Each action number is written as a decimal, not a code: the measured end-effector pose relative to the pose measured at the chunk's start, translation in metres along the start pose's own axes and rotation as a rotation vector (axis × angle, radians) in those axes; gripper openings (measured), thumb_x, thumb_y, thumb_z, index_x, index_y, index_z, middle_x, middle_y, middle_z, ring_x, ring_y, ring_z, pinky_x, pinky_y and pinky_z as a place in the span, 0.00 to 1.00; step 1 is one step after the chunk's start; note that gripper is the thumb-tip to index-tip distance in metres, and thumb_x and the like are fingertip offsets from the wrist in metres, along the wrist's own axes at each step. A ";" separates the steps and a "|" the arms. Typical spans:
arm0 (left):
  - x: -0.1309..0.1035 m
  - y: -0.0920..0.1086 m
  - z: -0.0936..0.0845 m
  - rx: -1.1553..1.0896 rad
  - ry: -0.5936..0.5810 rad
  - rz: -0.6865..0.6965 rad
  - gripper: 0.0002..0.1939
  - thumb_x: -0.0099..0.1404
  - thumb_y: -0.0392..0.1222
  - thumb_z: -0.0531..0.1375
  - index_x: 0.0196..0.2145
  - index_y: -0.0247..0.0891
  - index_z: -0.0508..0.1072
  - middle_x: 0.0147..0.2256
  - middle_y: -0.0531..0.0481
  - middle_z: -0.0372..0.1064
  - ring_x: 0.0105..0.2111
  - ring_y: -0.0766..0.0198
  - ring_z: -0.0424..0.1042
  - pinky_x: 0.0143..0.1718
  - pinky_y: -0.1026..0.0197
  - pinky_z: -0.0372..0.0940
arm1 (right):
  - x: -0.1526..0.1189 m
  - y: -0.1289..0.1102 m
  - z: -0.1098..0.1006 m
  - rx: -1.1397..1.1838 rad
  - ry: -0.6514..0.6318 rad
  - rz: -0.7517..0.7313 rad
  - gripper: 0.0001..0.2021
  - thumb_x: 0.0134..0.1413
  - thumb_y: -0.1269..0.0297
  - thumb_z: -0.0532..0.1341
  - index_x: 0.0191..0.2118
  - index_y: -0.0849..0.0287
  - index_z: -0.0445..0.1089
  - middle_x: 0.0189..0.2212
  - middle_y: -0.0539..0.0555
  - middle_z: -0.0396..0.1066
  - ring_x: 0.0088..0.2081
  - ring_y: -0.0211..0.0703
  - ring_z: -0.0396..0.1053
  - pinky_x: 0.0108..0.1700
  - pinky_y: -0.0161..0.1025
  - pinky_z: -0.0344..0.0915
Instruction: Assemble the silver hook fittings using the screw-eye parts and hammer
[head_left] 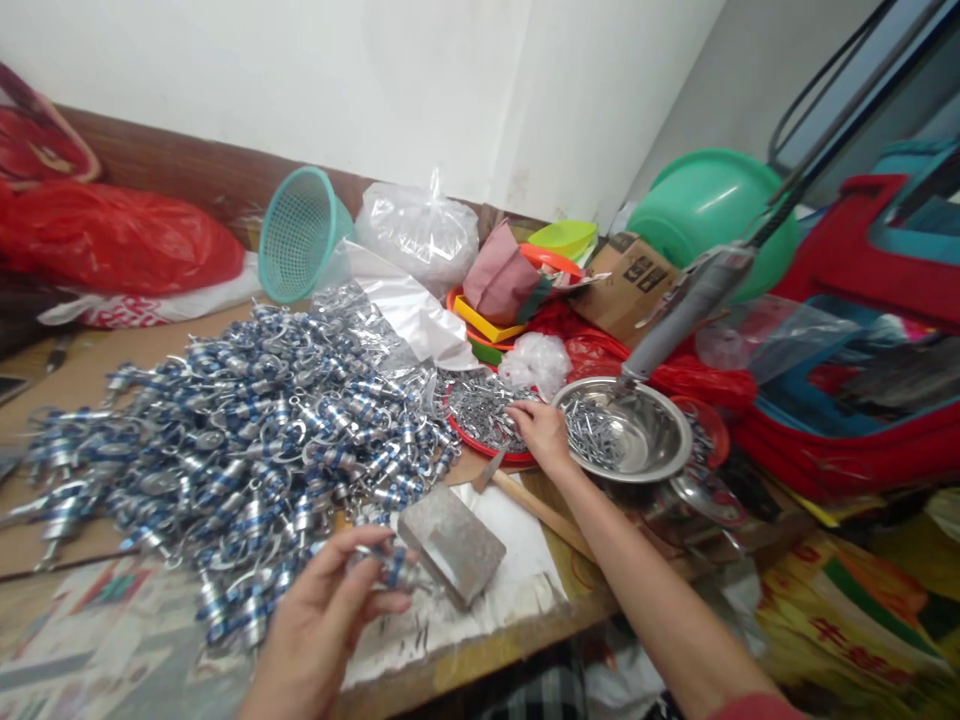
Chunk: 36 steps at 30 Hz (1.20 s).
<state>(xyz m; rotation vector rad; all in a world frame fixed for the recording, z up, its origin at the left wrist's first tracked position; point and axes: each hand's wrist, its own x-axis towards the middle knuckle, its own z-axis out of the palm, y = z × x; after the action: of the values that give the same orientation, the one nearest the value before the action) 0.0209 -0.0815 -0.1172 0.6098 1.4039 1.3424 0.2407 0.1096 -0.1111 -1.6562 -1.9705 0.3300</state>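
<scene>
The left hand [322, 610] holds a blue-and-silver metal part [393, 568] between thumb and fingers, near side, just left of a flat metal block [454, 545]. The right hand [541, 432] is at the right edge of the red tray [466, 437], beyond the block; its thumb and index fingertips are close together at the small metal pieces [480, 400]. Whether they grip one cannot be determined. A pile of similar parts [225, 430] lies left; a steel bowl [664, 435] stands right of the tray.
</scene>
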 end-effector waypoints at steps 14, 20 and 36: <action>0.011 -0.017 0.048 0.123 0.043 0.115 0.10 0.42 0.41 0.66 0.27 0.40 0.77 0.32 0.52 0.77 0.30 0.59 0.75 0.29 0.65 0.71 | -0.120 -0.073 0.000 0.542 -0.218 -0.194 0.07 0.52 0.74 0.56 0.30 0.62 0.72 0.27 0.52 0.68 0.32 0.37 0.66 0.35 0.32 0.62; 0.017 -0.030 0.040 0.233 0.017 0.302 0.11 0.46 0.42 0.64 0.31 0.44 0.77 0.35 0.51 0.76 0.37 0.58 0.73 0.40 0.60 0.68 | -0.119 -0.071 0.002 0.682 -0.271 -0.170 0.06 0.48 0.76 0.59 0.26 0.61 0.71 0.26 0.50 0.68 0.32 0.37 0.66 0.36 0.32 0.62; 0.007 -0.033 0.042 0.127 -0.130 0.649 0.09 0.53 0.35 0.61 0.32 0.47 0.74 0.33 0.55 0.70 0.36 0.66 0.69 0.38 0.67 0.64 | -0.138 -0.075 -0.011 0.717 -0.068 -0.407 0.06 0.51 0.75 0.57 0.31 0.64 0.71 0.28 0.55 0.68 0.33 0.37 0.66 0.36 0.31 0.63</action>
<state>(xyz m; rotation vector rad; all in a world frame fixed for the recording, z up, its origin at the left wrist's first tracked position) 0.0665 -0.0669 -0.1423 1.2916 1.2355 1.6769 0.1981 -0.0411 -0.0978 -0.7869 -1.8629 0.8214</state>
